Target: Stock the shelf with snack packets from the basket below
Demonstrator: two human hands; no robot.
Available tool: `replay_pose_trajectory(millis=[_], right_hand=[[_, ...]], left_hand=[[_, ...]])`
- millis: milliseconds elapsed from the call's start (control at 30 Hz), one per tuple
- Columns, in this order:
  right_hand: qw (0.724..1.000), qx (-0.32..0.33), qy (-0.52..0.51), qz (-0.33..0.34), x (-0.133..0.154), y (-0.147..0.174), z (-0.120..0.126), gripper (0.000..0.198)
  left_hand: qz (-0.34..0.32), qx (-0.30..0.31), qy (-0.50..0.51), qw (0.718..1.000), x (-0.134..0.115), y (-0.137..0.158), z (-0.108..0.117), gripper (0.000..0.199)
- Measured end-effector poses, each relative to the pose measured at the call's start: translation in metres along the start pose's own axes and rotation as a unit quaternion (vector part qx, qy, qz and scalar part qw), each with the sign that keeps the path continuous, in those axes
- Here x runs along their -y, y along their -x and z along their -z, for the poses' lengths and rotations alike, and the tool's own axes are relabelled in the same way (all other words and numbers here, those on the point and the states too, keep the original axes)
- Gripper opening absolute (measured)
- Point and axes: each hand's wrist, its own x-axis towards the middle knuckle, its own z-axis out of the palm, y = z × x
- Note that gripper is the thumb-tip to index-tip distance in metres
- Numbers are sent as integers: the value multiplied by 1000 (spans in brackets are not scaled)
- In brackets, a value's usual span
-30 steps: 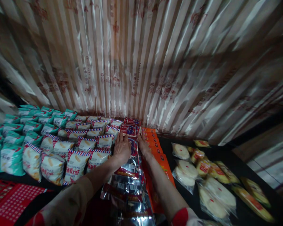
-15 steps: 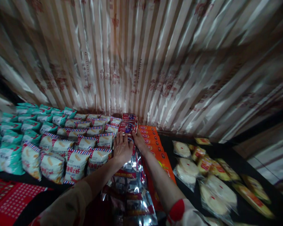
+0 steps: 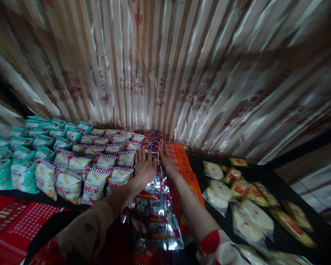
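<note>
My left hand (image 3: 145,164) lies with its fingers stretched over a row of dark red packets (image 3: 153,144), at the row's left side. On the right side of the same packets my right hand (image 3: 167,161) rests with its fingers extended along their edge. Both hands look open, palms down. Shiny silver and dark red packets (image 3: 165,226) continue toward me below my wrists. White snack bags with red lettering (image 3: 94,183) stand close to the left hand. Flat orange packets (image 3: 186,167) overlap in a row beside the right hand.
Teal bags (image 3: 24,175) stand in rows at far left. A red plastic basket (image 3: 13,221) is at lower left. Bagged round flat breads (image 3: 219,191) and yellow packets (image 3: 253,195) lie on the black surface (image 3: 278,180) at right. Behind hangs a pleated, shiny curtain-like sheet (image 3: 165,66).
The view has shifted slightly, so the goods on the left appear further right. Both hands remain on the dark red packets, in nearly the same pose.
</note>
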Motion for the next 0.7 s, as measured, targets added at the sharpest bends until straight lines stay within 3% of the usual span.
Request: replay_pose_trajectory(millis=[267, 400, 567, 700], right_hand=[[995, -41, 42, -83, -7, 35, 25, 77], [995, -60, 34, -77, -6, 70, 36, 71], [995, -56, 24, -75, -7, 119, 44, 60], [995, -87, -1, -49, -24, 144, 48, 55]], left_hand=[[-13, -39, -8, 999, 2, 2, -2, 51], [-32, -71, 19, 997, 6, 14, 3, 49], [-134, -110, 129, 976, 10, 75, 9, 40], [-173, -51, 276, 944, -17, 134, 36, 36]])
